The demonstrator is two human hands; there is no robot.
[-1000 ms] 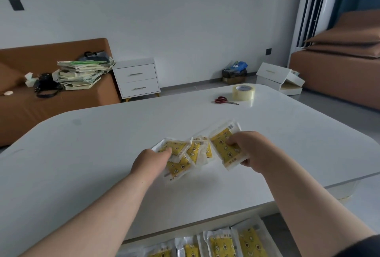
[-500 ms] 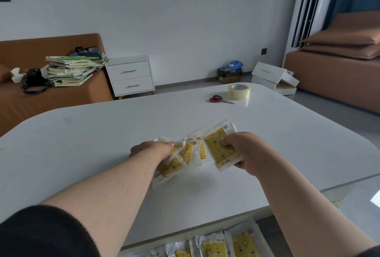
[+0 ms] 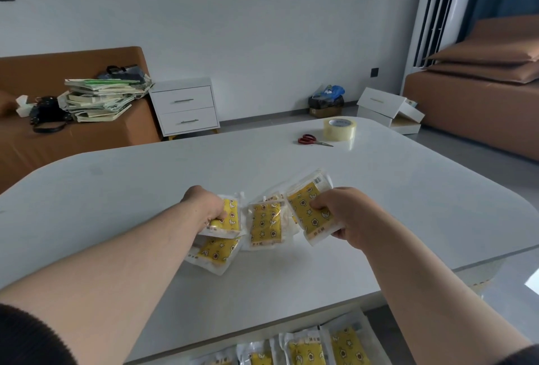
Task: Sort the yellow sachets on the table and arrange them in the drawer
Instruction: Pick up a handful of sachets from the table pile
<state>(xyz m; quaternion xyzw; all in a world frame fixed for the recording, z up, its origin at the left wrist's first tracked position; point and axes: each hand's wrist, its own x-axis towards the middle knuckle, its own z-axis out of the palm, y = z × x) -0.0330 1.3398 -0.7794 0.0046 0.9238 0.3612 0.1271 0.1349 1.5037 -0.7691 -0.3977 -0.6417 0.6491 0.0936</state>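
Several yellow sachets in clear wrappers lie in a loose cluster on the white table (image 3: 408, 207). My left hand (image 3: 205, 207) grips one sachet (image 3: 230, 215) at the cluster's left, lifted above another sachet (image 3: 215, 250) lying flat. My right hand (image 3: 347, 215) holds a tilted sachet (image 3: 309, 210) at the right. Between the hands a middle sachet (image 3: 265, 224) lies on others. Below the table's near edge, the open drawer (image 3: 361, 318) shows a row of sachets (image 3: 344, 347) standing side by side.
Red-handled scissors (image 3: 310, 140) and a roll of clear tape (image 3: 339, 128) sit near the table's far edge. Beyond stand a white nightstand (image 3: 185, 107), a brown sofa with a stack of papers (image 3: 99, 99), and white boxes (image 3: 388, 109) on the floor.
My left hand has closed on a sachet at the left of the cluster and lifted it. The sachets have spread apart. My right hand keeps hold of its sachet.
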